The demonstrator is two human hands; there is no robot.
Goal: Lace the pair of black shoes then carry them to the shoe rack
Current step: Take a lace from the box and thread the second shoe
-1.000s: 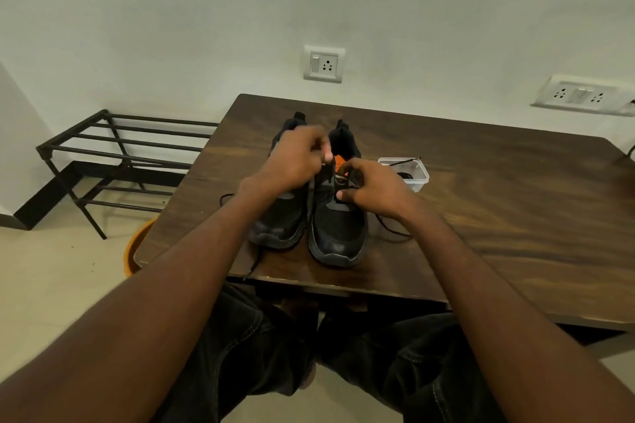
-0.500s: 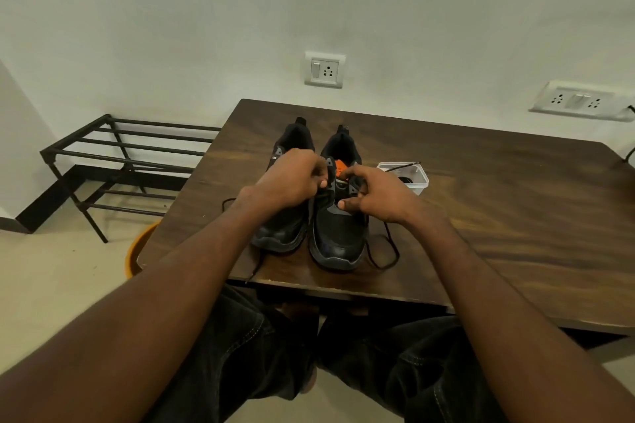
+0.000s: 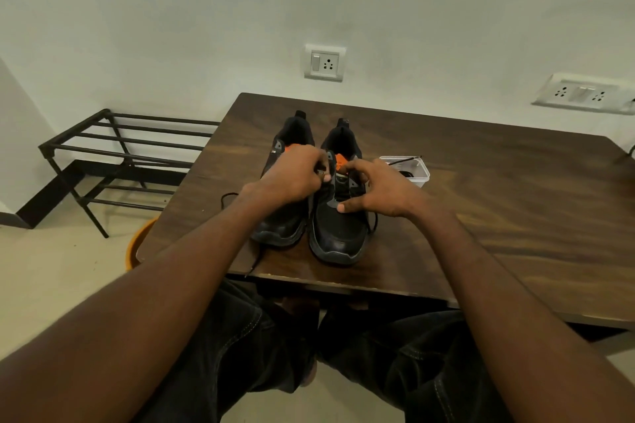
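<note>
On the dark wooden desk (image 3: pixel 481 189), the left hand (image 3: pixel 292 178) pinches the black lace (image 3: pixel 321 173) of the right black shoe with an orange tongue label (image 3: pixel 338 216), whose writing is unreadable, while the right hand (image 3: pixel 381 192) rests on it, fingers (image 3: pixel 354 168) loosely spread.

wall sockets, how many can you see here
2: a single socket plate on the wall straight behind the table, and a wider double plate on the wall to the right. Others may lie outside the view.
</note>
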